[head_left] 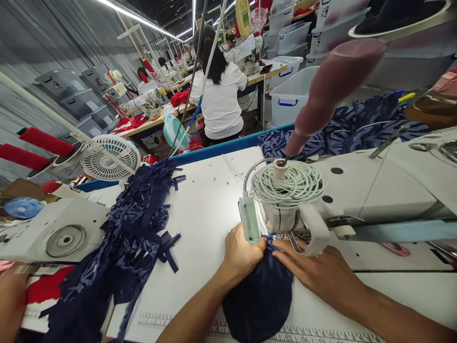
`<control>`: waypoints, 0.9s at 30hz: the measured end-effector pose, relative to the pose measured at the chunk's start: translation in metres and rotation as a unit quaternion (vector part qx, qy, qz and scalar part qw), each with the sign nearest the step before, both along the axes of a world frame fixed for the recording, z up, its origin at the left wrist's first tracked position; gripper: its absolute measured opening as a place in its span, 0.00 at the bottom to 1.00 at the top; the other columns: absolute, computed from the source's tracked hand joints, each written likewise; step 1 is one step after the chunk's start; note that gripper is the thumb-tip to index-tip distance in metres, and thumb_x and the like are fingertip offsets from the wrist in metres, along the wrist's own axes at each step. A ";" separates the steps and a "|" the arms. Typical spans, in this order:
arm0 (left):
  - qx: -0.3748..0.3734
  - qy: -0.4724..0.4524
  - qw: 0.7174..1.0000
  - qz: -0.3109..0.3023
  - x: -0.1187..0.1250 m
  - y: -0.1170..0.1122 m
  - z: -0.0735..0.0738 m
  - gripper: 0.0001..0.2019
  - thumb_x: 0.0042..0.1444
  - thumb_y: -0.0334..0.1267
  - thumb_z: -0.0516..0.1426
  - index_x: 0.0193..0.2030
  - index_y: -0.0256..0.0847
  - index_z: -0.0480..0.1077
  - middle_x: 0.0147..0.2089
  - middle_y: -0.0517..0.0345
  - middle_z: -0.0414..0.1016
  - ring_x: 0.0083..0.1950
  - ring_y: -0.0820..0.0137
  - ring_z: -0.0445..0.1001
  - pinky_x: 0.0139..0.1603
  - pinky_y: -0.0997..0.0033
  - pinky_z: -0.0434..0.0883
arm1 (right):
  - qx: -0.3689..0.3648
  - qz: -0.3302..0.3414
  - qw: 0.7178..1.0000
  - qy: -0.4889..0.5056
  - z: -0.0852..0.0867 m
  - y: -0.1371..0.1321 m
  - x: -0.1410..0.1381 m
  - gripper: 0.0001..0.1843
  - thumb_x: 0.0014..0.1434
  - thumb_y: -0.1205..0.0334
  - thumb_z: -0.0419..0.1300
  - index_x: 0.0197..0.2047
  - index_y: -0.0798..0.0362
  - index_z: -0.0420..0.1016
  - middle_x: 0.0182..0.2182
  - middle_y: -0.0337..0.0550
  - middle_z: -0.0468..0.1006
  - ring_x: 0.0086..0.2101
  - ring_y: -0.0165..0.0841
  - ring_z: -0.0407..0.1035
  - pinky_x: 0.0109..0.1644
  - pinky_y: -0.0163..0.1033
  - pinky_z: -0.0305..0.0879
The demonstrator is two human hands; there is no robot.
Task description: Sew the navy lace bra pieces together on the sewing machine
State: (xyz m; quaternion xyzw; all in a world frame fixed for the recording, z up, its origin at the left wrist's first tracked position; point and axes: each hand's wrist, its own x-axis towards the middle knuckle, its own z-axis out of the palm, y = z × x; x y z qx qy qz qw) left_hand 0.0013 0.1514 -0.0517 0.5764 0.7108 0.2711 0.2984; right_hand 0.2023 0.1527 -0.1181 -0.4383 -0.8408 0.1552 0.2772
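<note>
A rounded navy fabric piece lies on the white table, its top end under the head of a sewing machine. On its left edge my left hand is closed, thumb and fingers pinching the cloth near the needle area. My right hand rests on the right edge with fingers stretched out flat, partly behind the machine's white guard. The needle and presser foot are mostly hidden. A small lit lamp hangs just above my left fingers. Coiled pale green cord sits around the machine head.
Navy patterned cut pieces are heaped at left; more navy cloth lies behind the machine. Printed rulers line the front edge. At far left another person's hand is by red cloth. A person in white sits ahead.
</note>
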 end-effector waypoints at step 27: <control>0.028 -0.065 0.997 -0.024 -0.007 0.007 -0.015 0.03 0.51 0.36 0.62 0.31 0.43 0.72 0.31 0.59 0.75 0.39 0.63 0.75 0.35 0.70 0.72 | 0.258 0.037 0.945 -0.196 -0.006 -0.007 0.002 0.26 0.58 0.77 0.56 0.53 0.43 0.79 0.46 0.44 0.83 0.42 0.43 0.76 0.37 0.46 0.67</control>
